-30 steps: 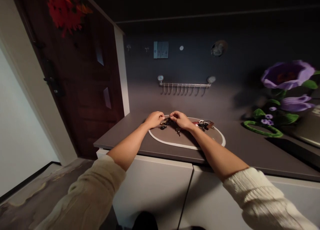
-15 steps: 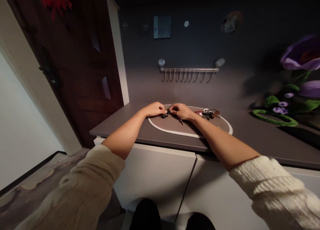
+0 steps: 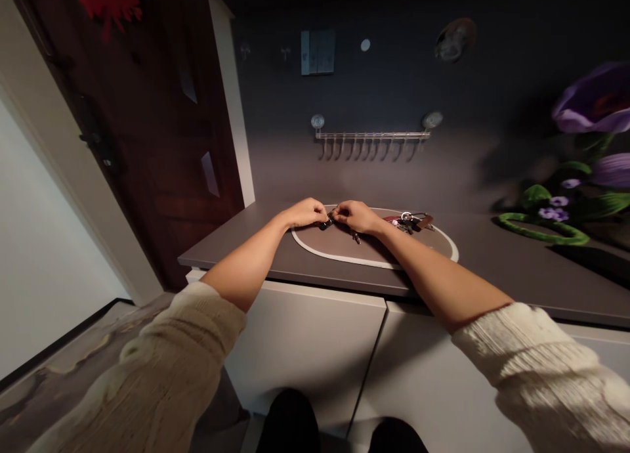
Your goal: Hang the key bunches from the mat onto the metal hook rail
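Observation:
My left hand [image 3: 308, 213] and my right hand [image 3: 358, 216] are close together over an oval mat with a white rim [image 3: 339, 259]. Both are closed in a pinch on a small bunch of dark keys [image 3: 325, 224] between their fingertips; the fingers hide much of it. Just below my right hand, some small metal keys [image 3: 356, 237] lie on the mat. Past my right wrist lies another bunch of keys [image 3: 407, 224], with a bright ring and a brown leather tag [image 3: 424, 222].
A clear rail with several hooks [image 3: 374, 136] is fixed to the dark wall above the mat. Purple fabric flowers [image 3: 590, 105] with a green looped base [image 3: 541, 230] stand on the counter [image 3: 492, 276] at right. A dark red door [image 3: 162, 144] is at left.
The dark keys between my hands have turned slightly, and the gap between my fingertips looks a little narrower. Otherwise my arms hold their place.

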Demonstrator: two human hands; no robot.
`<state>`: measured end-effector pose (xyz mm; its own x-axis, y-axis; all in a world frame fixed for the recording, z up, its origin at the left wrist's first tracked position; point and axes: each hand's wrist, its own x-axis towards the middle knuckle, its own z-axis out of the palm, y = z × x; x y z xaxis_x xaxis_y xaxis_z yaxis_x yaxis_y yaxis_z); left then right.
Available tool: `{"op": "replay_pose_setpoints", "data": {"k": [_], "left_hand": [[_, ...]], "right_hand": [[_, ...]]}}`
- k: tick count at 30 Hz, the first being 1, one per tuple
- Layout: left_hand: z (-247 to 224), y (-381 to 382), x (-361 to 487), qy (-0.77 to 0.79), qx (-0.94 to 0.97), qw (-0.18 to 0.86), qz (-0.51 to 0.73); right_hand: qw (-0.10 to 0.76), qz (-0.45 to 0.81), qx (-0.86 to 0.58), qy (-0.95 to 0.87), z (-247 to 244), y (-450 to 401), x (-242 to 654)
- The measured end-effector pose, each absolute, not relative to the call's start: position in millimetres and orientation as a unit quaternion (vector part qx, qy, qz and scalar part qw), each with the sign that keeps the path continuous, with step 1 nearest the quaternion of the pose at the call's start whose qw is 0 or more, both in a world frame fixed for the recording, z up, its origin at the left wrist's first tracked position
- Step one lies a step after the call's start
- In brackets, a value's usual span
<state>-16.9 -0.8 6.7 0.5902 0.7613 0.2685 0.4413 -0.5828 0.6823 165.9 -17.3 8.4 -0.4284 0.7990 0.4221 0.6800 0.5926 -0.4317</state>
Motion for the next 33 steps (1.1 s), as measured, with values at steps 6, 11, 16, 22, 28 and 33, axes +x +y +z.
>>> {"op": "replay_pose_setpoints", "data": {"k": [6, 11, 16, 22, 28, 33], "left_hand": [[7.6, -0.3, -15.5, 0.332, 0.832, 0.311, 0.318], [7.3, 1.5, -16.1, 0.319, 0.827, 0.314, 0.341], [7.2, 2.4, -15.8, 0.322, 0.813, 0.307, 0.376], [6.9, 2.8, -14.9, 0.346, 0.805, 0.255, 0.409], [6.6, 0.9, -11.4, 0.326, 0.778, 0.311, 0.438], [9.1, -3.2, -7.5, 0.319, 0.758, 0.346, 0.451]], "right_hand": [[0.307, 0.099, -0.439, -0.839, 10.3, -20.2, 164.2], [0.341, 0.12, -0.43, -0.828, 8.8, -17.3, 164.8], [0.38, 0.174, -0.425, -0.803, 6.8, -13.8, 164.1], [0.417, 0.255, -0.417, -0.766, 5.3, -13.2, 162.2], [0.423, 0.273, -0.431, -0.749, 8.8, -20.0, 158.8], [0.442, 0.27, -0.416, -0.747, 8.4, -20.3, 158.8]]}}
